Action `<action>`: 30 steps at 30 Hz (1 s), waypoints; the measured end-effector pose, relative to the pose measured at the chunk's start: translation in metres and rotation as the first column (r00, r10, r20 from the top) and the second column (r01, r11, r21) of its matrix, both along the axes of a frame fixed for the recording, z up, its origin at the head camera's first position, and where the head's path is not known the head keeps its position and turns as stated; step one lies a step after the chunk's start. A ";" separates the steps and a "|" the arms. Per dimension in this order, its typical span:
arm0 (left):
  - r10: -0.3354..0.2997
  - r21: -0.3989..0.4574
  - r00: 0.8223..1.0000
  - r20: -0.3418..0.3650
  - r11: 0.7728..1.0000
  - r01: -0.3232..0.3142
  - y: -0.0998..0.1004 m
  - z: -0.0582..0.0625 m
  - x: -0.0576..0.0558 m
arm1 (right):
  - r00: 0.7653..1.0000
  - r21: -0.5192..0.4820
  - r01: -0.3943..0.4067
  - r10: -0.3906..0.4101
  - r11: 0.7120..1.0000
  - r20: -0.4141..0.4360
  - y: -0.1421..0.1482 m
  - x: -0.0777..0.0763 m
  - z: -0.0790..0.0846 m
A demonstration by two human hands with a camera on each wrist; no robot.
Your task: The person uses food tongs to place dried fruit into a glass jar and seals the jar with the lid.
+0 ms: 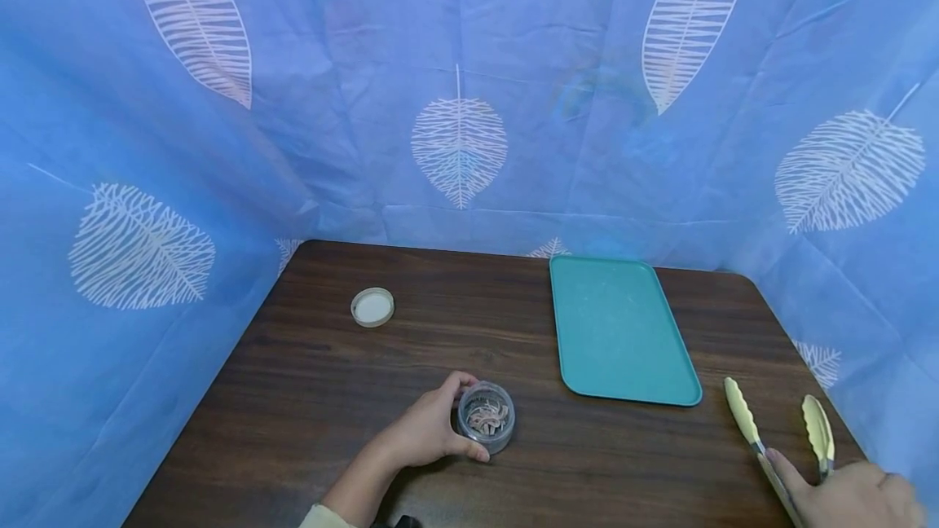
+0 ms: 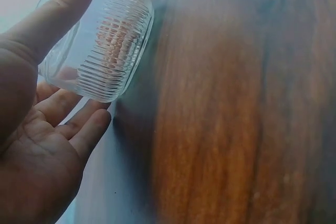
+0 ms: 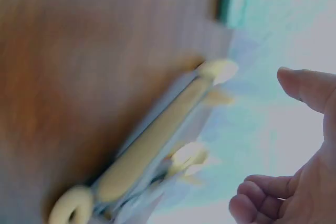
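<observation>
My left hand grips a small clear glass jar from its left side, thumb in front and fingers behind. The jar is upright, with a ribbed lower wall in the left wrist view. Several pinkish-brown curved pieces lie inside it; their kind is unclear. At the table's right front, my right hand is over a pair of tongs with cream scalloped tips, spread apart. The right wrist view shows that hand with thumb and fingers wide apart, a gap between it and the blurred tongs.
A round lid with a white inside lies on the dark wooden table, back left. The teal tray stands at the back right, between the jar and the tongs. Blue leaf-patterned cloth hangs behind and at both sides.
</observation>
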State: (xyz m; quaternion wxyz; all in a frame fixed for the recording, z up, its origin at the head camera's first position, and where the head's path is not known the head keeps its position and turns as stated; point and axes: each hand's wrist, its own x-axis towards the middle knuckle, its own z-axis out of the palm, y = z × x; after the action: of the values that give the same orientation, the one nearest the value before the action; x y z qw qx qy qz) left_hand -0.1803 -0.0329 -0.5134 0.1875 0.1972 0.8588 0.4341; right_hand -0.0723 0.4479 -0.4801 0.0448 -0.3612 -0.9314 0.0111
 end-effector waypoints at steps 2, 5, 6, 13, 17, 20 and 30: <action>0.005 -0.002 1.000 -0.011 1.000 -0.005 0.000 0.000 0.000 | 0.997 -0.043 -0.027 0.029 0.999 0.064 -0.010 -0.004 0.014; 0.007 -0.005 0.999 -0.031 1.000 -0.007 0.001 0.000 0.000 | 0.997 -0.144 -0.048 0.056 0.988 0.050 -0.031 -0.013 0.026; 0.007 -0.010 0.999 -0.035 1.000 -0.007 0.001 0.001 0.000 | 0.996 -0.175 -0.072 0.079 0.982 0.034 -0.038 -0.015 0.027; -0.023 -0.008 0.999 -0.048 1.000 0.023 0.000 0.001 0.002 | 0.966 -0.283 -0.257 0.241 0.924 -0.091 -0.094 -0.029 0.019; -0.026 0.041 0.998 -0.062 0.999 0.028 -0.003 0.003 0.001 | 0.923 -0.344 -0.383 0.365 0.857 -0.120 -0.123 -0.035 0.016; -0.031 0.087 0.997 -0.064 0.996 0.036 -0.005 0.005 0.000 | 0.888 -0.426 -0.449 0.444 0.785 -0.119 -0.142 -0.038 0.018; -0.010 0.161 1.000 0.013 0.987 0.008 -0.011 0.006 0.000 | 0.769 -0.586 -0.601 0.593 0.544 -0.238 -0.193 -0.042 0.010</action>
State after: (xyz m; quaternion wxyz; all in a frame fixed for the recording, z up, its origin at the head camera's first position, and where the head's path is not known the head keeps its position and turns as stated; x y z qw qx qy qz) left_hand -0.1807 -0.0436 -0.5075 0.1790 0.2125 0.8187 0.5026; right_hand -0.1140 0.2552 -0.4698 -0.0805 -0.0158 -0.9369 0.3398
